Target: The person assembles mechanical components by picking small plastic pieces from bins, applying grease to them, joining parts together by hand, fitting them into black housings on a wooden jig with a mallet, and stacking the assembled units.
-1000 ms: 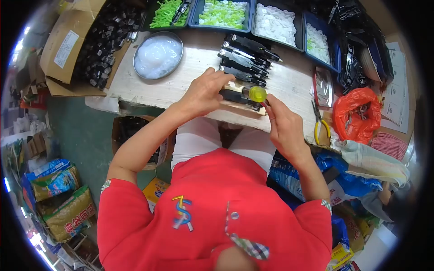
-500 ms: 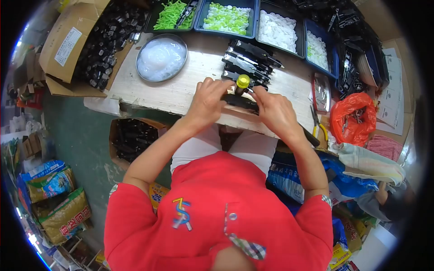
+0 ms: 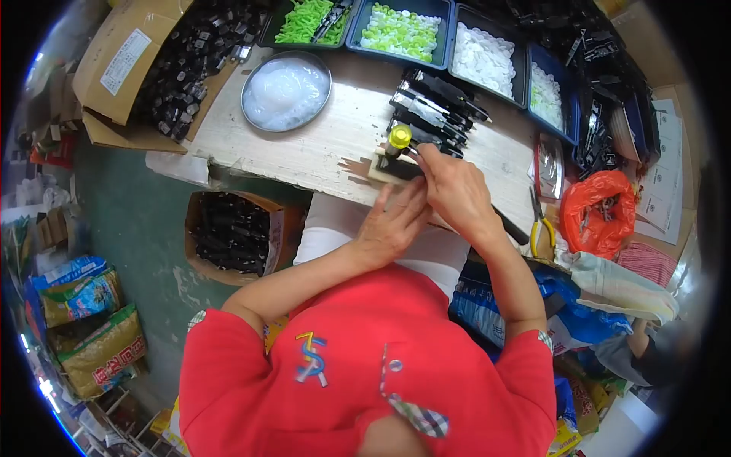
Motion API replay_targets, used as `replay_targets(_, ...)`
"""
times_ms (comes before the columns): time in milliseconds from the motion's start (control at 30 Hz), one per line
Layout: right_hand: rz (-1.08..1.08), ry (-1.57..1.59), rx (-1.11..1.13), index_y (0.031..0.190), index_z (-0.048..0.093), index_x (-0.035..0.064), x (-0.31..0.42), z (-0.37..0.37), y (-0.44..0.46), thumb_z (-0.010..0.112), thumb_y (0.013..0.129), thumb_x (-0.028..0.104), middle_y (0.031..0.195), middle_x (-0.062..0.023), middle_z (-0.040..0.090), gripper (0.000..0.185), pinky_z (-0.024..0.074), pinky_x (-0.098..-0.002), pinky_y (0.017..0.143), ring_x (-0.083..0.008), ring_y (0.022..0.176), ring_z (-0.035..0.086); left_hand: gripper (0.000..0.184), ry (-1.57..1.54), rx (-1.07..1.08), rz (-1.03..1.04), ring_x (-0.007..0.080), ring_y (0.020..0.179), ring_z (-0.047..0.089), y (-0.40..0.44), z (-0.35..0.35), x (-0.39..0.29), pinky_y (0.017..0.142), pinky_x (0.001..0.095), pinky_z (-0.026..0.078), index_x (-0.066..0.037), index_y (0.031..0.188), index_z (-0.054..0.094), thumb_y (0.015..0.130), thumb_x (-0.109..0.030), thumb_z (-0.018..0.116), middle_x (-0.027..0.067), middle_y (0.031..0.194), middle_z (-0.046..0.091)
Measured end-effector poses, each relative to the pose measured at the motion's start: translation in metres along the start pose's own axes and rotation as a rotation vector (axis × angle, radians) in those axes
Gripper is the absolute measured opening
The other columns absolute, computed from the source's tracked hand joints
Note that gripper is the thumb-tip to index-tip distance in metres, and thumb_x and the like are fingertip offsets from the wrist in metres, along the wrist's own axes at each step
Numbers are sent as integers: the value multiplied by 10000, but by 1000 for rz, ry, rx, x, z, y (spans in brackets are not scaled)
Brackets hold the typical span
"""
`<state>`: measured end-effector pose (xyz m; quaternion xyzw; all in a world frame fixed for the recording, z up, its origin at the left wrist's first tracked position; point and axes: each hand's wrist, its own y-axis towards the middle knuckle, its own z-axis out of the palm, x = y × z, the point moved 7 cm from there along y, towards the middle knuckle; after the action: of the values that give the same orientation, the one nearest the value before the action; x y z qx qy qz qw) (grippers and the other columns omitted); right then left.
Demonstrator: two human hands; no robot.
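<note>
A black plastic part [image 3: 401, 168] lies in a pale block [image 3: 378, 167] at the near edge of the table. Above it stands a yellow, round-topped piece [image 3: 400, 136] on a dark stem. My left hand [image 3: 394, 226] reaches in from the near side, its fingers closed at the black part's right end; some fingertips are hidden. Just above, my right hand [image 3: 459, 194] is pinched beside the yellow piece, on something small I cannot make out. Behind them lies a row of black parts [image 3: 432, 114], some with shiny faces.
A round metal dish [image 3: 252, 122] holds a clear, jelly-like mass. Trays of green and white pieces [image 3: 400, 32] line the back. Yellow-handled pliers [image 3: 543, 236] and a red bag [image 3: 598, 213] are at the right. Boxes of black parts stand left [image 3: 114, 72] and below [image 3: 199, 263].
My left hand has dropped from the yellow piece's left side to the near edge, below my right hand. The pale block now shows. The whole view has shifted slightly.
</note>
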<state>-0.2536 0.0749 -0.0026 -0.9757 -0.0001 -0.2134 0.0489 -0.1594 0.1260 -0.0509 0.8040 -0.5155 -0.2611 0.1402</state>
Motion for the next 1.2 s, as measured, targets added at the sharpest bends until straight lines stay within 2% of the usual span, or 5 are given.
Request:
replay_targets(100,-86,420,-401,983,510,66,12,-32,-8,467,888,162,787,-207,607,141,441,-473,593,-414,717,576,338,54,-9,11,295,1275,362,-2,3,1,1006,474,228,-26,1101,563,795,-142,476,162,1303,442)
replay_targets(233,53,8,21,1036,538,88,-1,0,1,478,879,108,791,-218,604,170,458,-440,603,-401,736,591,307,-39,-55,-1,279,1228,424,3,-6,2,965,448,278,-36,1059,586,774,-116,502,144,1255,492)
replay_targets(467,244,-100,-474,1021,549,66,-64,-47,-55,501,857,95,765,-179,612,173,455,-431,557,-360,677,600,294,-72,-100,-77,229,978,540,35,-33,58,802,382,344,-57,981,601,688,-31,592,74,1034,574)
replay_targets(800,302,-331,-477,1014,597,48,-115,-34,-79,557,847,112,948,-132,542,184,384,-388,774,-294,898,512,300,-208,-79,159,244,847,513,76,-42,74,770,357,350,-51,961,596,664,-42,636,81,896,546)
replay_targets(1200,170,-215,-492,965,600,46,-102,-46,-43,586,802,81,953,-107,520,167,349,-372,780,-266,928,488,400,-115,-46,42,284,984,461,91,-24,85,815,394,341,-97,1020,585,634,-83,687,113,1083,486)
